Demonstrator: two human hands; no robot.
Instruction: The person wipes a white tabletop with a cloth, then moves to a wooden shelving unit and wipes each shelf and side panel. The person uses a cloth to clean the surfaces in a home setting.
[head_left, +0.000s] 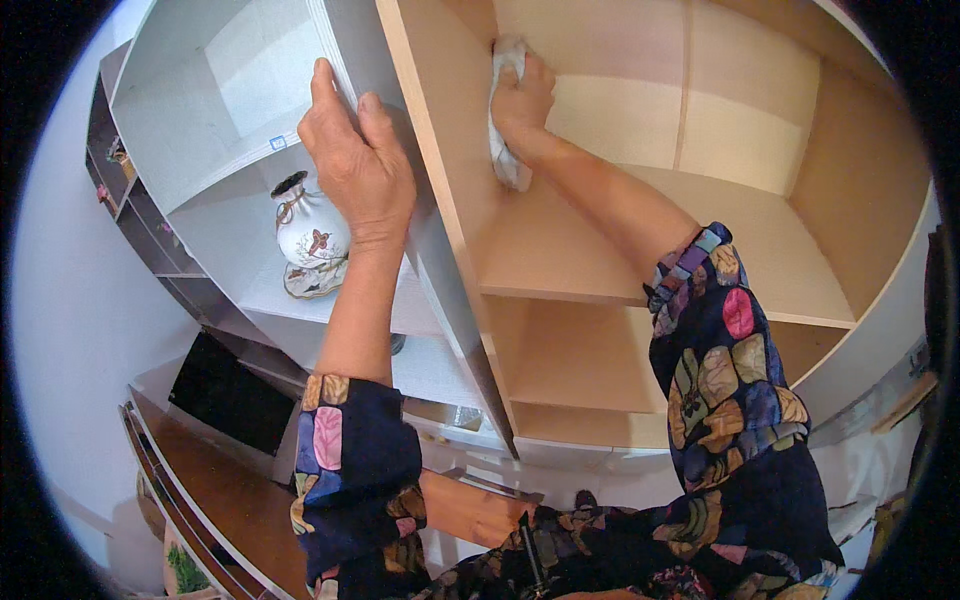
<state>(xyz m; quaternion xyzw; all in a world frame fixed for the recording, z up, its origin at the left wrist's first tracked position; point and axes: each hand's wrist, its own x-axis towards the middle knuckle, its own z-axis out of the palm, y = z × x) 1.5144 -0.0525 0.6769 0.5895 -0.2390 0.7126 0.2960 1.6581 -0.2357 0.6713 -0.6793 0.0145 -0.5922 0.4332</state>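
Note:
My right hand (523, 101) is closed around a white cloth (509, 161) and presses it against the inner left side panel of a light wooden shelf cabinet (570, 262), above its upper shelf board. My left hand (360, 161) holds no object; its palm and spread fingers rest on the edge of the white shelving unit (328, 37) beside the cabinet. Partly behind my left wrist, a white ceramic vase (304, 232) with a butterfly pattern and a dark rim stands on a white shelf. A matching decorated dish (309, 281) is at its base.
Dark wall shelves (161, 232) with small ornaments stand at the far left, above a black screen-like panel (232, 394) and a brown surface (217, 480). An orange-brown wooden board (472, 506) lies below the cabinet. A small blue-edged sticker (277, 142) is on the white shelf edge.

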